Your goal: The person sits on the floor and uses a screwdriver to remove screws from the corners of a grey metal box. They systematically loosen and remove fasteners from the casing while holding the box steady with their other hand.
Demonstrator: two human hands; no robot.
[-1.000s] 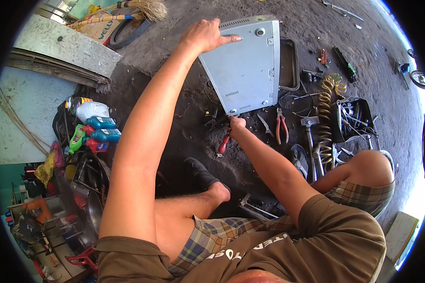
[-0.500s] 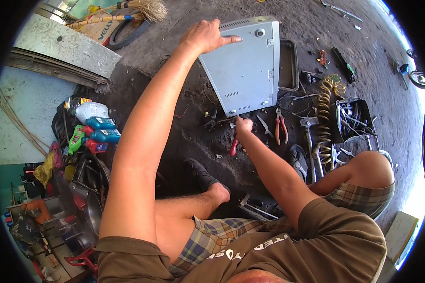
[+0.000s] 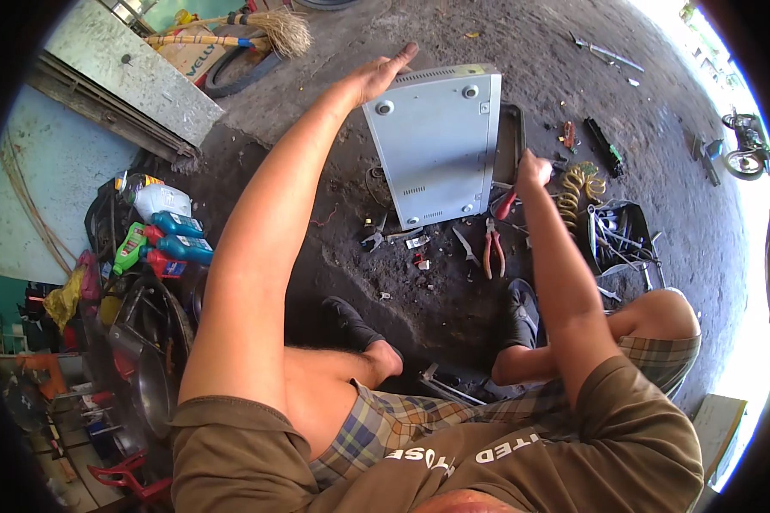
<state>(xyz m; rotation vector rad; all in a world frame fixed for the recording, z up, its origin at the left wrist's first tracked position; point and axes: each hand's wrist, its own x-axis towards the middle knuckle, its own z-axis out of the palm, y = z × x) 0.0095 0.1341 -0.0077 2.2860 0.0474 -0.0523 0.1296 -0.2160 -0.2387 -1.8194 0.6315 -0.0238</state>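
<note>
A flat silver-grey metal case (image 3: 436,150), like a disc player, stands tilted on the dark ground with its underside toward me. Round feet and vent slots show on it. My left hand (image 3: 378,79) grips its far left edge, thumb raised and fingers partly hidden behind. To the right of the case, my right hand (image 3: 534,173) is closed on a red-handled screwdriver (image 3: 506,205), apart from the case. The red handle sticks out below the fist; the shaft is mostly hidden. Red-handled pliers (image 3: 493,248) lie just below the case.
A black tray (image 3: 512,128) lies behind the case. At right are a coil spring (image 3: 569,205) and an open toolbox (image 3: 622,231) full of tools. Bottles (image 3: 180,235) stand at left. Another pair of pliers (image 3: 375,235) lies near the case's lower left corner.
My right hand has moved from the case's lower edge up to the right, carrying the screwdriver. The case sits slightly lower in view, and my left thumb has lifted off its face.
</note>
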